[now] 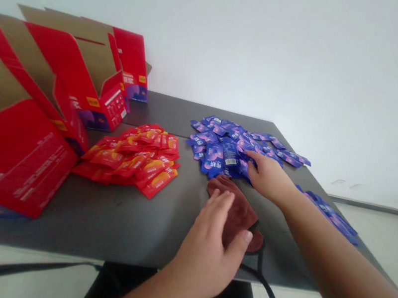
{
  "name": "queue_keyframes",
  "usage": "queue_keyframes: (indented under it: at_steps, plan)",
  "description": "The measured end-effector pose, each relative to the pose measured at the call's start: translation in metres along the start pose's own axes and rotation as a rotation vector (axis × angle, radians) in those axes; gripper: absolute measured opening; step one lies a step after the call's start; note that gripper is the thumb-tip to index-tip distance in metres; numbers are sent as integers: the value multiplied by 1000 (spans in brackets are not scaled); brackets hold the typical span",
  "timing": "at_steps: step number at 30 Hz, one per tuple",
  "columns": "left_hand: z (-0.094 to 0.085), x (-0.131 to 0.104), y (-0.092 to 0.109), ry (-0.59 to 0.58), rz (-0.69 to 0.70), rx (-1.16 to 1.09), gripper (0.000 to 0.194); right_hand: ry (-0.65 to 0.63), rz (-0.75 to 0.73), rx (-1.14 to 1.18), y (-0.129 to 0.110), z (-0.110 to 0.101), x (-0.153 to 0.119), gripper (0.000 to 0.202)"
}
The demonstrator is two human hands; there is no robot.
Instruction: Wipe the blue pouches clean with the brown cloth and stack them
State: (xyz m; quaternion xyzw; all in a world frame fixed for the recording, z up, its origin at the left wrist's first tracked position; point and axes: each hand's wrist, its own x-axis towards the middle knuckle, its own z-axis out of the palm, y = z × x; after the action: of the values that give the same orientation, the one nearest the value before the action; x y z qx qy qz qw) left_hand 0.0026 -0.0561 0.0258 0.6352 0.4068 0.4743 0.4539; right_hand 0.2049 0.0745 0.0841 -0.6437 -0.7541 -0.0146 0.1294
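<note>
Small blue sachets (215, 154) with pink and white print lie in a loose heap on the dark table. My right hand (266, 176) reaches to the heap's near right side, thumb and index finger closing on a blue sachet there; the fingertips partly hide it. Nearer to me, my left hand (208, 248) is held over a crumpled brown cloth (242, 211), fingers apart and nothing in them. Whether it touches the cloth I cannot tell. A pile of red sachets (137, 157) with orange print sits to the left of the blue heap.
Open red cardboard boxes (36, 163) stand along the table's left side. A row of blue sachets (332, 215) lies near the right edge of the table (156, 228), partly behind my right forearm. A black strap (267, 288) hangs over the front edge.
</note>
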Motion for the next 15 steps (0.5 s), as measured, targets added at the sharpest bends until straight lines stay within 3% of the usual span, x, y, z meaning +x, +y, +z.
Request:
queue_keyframes:
  at_steps: [2,4,6,8,9,11,13,15]
  plan:
    - [-3,12,12,176,-232,-500,59,58,-53,69,-28,-4,-27,48]
    - [-9,32,23,234,-459,-941,45,116,-243,309,-60,-7,-54,48]
    - [-15,53,27,300,-624,-1145,32,-20,-488,475,-83,-11,-69,54]
    - [-20,70,23,402,-673,-1161,21,-171,-639,572,-87,-17,-61,49]
    - [-22,76,18,462,-677,-1147,15,-227,-647,619,-82,-19,-47,41]
    - [-21,81,8,540,-671,-1121,15,-120,-501,708,-59,-20,1,27]
    - [-15,80,0,557,-674,-1103,28,19,-217,528,-29,-15,65,35]
    - [-8,78,-5,515,-683,-1082,37,2,-112,424,-4,-5,133,38]
